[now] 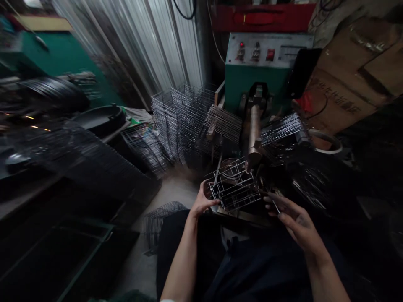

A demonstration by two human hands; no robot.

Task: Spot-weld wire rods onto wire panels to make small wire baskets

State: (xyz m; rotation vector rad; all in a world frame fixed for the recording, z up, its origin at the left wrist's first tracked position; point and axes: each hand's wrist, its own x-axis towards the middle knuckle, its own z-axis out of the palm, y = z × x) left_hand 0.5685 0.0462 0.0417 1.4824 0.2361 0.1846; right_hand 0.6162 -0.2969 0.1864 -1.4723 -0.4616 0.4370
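Note:
My left hand (pixel 203 201) grips the left side of a small wire basket (pixel 236 188), thumb along its near edge. The basket is tilted below the metal electrode arm (pixel 255 134) of a green welding machine (pixel 258 75); whether they touch I cannot tell. Close to the basket's right side, my right hand (pixel 292 220) pinches a short thin metal wire (pixel 275 204) between thumb and fingers. Bundles of straight wires lie on both sides of the arm, the left bundle (pixel 225 121) and the right bundle (pixel 281 130).
Stacked wire baskets (pixel 182 121) stand left of the machine, with a wire grid piece (pixel 160 218) on the floor by my leg. A cardboard box (pixel 349 84) leans at the right. Farther left are a black round pan (pixel 100 119) and another green machine (pixel 63 54).

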